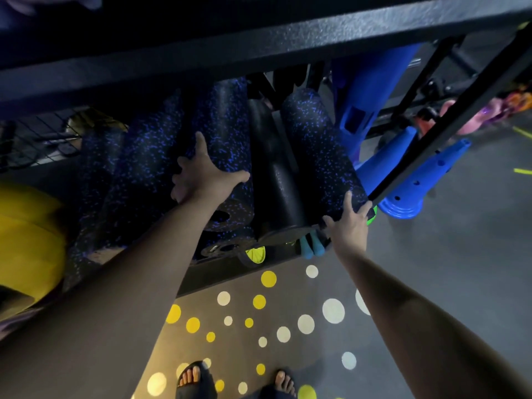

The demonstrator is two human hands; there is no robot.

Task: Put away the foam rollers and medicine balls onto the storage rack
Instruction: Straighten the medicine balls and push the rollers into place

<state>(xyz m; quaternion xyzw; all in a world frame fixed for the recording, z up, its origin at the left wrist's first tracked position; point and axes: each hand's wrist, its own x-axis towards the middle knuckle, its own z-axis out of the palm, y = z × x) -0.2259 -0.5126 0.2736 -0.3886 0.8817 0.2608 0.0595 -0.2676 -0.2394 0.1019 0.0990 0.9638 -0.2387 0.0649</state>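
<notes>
Several black foam rollers with blue speckles lie side by side on a low shelf of the black storage rack (259, 47). My left hand (201, 174) rests with spread fingers on top of the middle speckled roller (221, 125). A plain black roller (273, 174) lies to its right. My right hand (349, 223) grips the near end of the rightmost speckled roller (313, 145), fingers curled over its edge. More speckled rollers (138, 168) lie further left. No medicine ball is clearly visible.
Blue cones (403, 174) lean at the rack's right end. A yellow object (28, 234) sits at the left. Small teal dumbbells (312, 244) lie under the rollers. The rack's top beam crosses overhead. The floor has yellow and white dots (267, 279); my sandalled feet (195, 378) stand on it.
</notes>
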